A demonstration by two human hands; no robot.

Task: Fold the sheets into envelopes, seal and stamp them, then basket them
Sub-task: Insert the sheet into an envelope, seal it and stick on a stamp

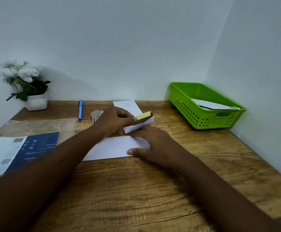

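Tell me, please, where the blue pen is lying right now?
In the head view, the blue pen lies at the back left of the wooden table, between the white potted flowers and the small roll of stamps.

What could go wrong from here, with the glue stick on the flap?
1. The left hand works the yellow glue stick along the raised flap while only the right hand presses the folded sheet down; the sheet could slide and crease.
2. Glue may smear past the flap onto the wooden desk.
3. The spare sheet lies right behind and could pick up stray glue.
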